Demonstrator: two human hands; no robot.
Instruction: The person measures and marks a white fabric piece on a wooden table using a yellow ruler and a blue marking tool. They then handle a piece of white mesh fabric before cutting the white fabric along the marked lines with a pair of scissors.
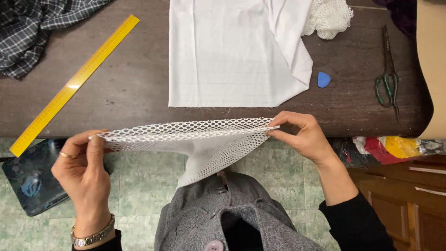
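You hold the white mesh strip [195,135] taut just off the table [130,83] edge, left hand [83,172] pinching one end, right hand [299,135] the other, seemingly mid-stretch or checking length; next likely calls for even tension, squared to the white cloth [227,51].

You get even, fairly bright indoor light from overhead, so shadows under the white cotton cloth [232,51] stay soft. Left of it, the yellow ruler [74,83] shows a small glare patch (mid-length). Focus is sharp throughout; straight edges bow slightly toward the corners.
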